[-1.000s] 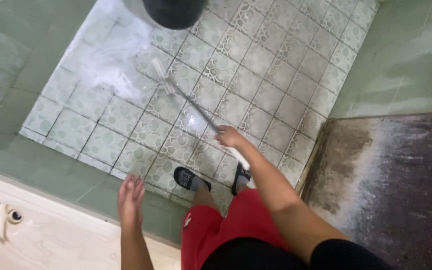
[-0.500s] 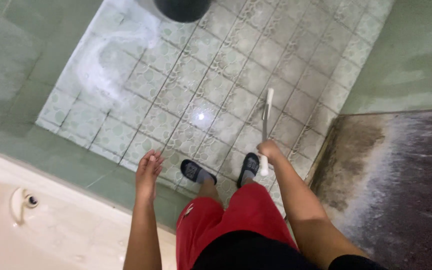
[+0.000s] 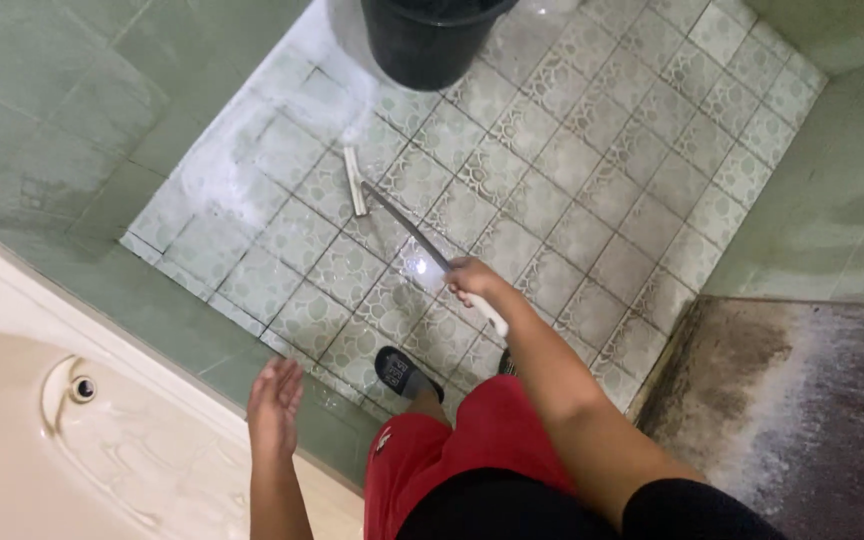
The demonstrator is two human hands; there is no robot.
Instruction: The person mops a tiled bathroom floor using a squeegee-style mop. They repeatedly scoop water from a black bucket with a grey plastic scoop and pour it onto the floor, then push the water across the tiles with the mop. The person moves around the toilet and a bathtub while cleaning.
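One long-handled brush [image 3: 357,182], patterned wet tiles [image 3: 592,170]

A black bucket [image 3: 430,38] stands at the top of the view on the patterned green floor tiles [image 3: 592,170], which look wet and shine under a bright reflection of light [image 3: 420,268]. A whitish, soapy patch [image 3: 252,150] spreads over the tiles just left of the bucket. Plain green wall tiles [image 3: 42,110] rise along the left side, and more green tiling [image 3: 832,200] along the right. Low at the left lies a cream bathtub [image 3: 102,460], its round metal drain [image 3: 82,388] near the rim. At the right is a dark, stained slab [image 3: 802,400], streaked with white powder. A black slipper [image 3: 399,371] rests on the tiles; red shorts [image 3: 472,450] show below.
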